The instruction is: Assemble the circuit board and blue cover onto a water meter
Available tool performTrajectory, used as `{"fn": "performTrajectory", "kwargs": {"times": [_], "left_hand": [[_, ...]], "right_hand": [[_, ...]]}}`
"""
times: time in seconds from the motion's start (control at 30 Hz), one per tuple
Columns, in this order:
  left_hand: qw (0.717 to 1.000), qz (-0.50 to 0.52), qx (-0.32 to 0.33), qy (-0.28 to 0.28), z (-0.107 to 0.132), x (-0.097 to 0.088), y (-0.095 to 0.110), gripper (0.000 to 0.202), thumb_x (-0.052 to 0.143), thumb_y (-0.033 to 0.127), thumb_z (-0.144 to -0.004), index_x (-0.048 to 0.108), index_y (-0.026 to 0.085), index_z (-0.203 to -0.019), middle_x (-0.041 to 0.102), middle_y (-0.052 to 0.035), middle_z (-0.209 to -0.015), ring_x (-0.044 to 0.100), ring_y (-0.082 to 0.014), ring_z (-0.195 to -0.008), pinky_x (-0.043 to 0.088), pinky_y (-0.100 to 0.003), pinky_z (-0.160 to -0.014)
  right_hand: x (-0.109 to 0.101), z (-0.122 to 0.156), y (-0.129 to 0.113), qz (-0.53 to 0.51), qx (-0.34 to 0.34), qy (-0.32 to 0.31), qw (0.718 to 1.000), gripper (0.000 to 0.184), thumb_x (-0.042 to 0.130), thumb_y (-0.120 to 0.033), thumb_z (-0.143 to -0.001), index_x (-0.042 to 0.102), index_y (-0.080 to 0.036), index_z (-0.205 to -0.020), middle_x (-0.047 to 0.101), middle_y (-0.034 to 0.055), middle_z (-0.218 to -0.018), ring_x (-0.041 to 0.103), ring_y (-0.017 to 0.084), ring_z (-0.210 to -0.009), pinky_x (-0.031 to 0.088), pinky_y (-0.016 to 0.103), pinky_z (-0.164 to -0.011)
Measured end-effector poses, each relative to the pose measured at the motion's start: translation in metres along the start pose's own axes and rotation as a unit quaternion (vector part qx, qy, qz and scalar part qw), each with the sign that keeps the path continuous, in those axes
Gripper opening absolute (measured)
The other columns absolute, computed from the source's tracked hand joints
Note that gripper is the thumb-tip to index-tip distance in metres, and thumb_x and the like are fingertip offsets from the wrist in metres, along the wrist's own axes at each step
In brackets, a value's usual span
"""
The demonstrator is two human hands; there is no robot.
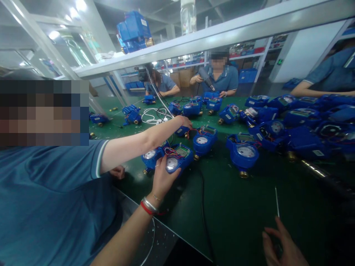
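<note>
My left hand, with a silver bangle and a red band at the wrist, grips the near end of a blue water meter. Thumb and fingers sit around its round dial; coloured wires and a green circuit board show in the open housing. My right hand, low at the right, is closed around a screwdriver. Its thin shaft points up and away, while the handle is hidden in the fingers. Another blue meter sits just left of the held one.
A co-worker at my left stretches an arm across, above my left hand, toward a further meter. One meter stands alone; many are piled at right. A black cable crosses the green table. Other people work opposite.
</note>
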State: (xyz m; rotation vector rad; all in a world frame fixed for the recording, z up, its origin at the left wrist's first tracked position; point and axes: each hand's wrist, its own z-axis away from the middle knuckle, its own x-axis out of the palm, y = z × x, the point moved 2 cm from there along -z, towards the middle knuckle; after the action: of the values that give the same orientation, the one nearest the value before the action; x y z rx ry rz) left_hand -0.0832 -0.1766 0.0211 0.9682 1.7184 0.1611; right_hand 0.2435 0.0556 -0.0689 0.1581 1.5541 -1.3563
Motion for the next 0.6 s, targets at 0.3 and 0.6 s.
{"fn": "performTrajectory", "kwargs": {"times": [0.3, 0.6], "left_hand": [[0.994, 0.016, -0.006, -0.105, 0.103, -0.042, 0.026, 0.078, 0.067, 0.032, -0.073, 0.029, 0.019, -0.14, 0.035, -0.0123, -0.14, 0.035, -0.0287, -0.129, 0.032, -0.046, -0.107], [0.984, 0.063, 0.017, -0.164, 0.133, -0.026, 0.056, 0.083, 0.066, 0.032, -0.074, 0.022, 0.019, -0.143, 0.03, -0.0134, -0.144, 0.03, -0.0294, -0.133, 0.029, -0.048, -0.109]], "right_hand": [[0.016, -0.011, -0.021, 0.189, -0.085, 0.047, 0.977, 0.057, 0.033, -0.041, -0.082, 0.054, -0.009, -0.125, 0.035, 0.0221, -0.137, 0.05, 0.039, -0.114, 0.051, 0.051, -0.079], [0.0, -0.011, -0.068, 0.094, -0.121, 0.136, 0.979, 0.051, 0.041, -0.048, -0.086, 0.059, -0.012, -0.118, 0.027, 0.017, -0.145, 0.035, 0.038, -0.128, 0.037, 0.056, -0.099]]}}
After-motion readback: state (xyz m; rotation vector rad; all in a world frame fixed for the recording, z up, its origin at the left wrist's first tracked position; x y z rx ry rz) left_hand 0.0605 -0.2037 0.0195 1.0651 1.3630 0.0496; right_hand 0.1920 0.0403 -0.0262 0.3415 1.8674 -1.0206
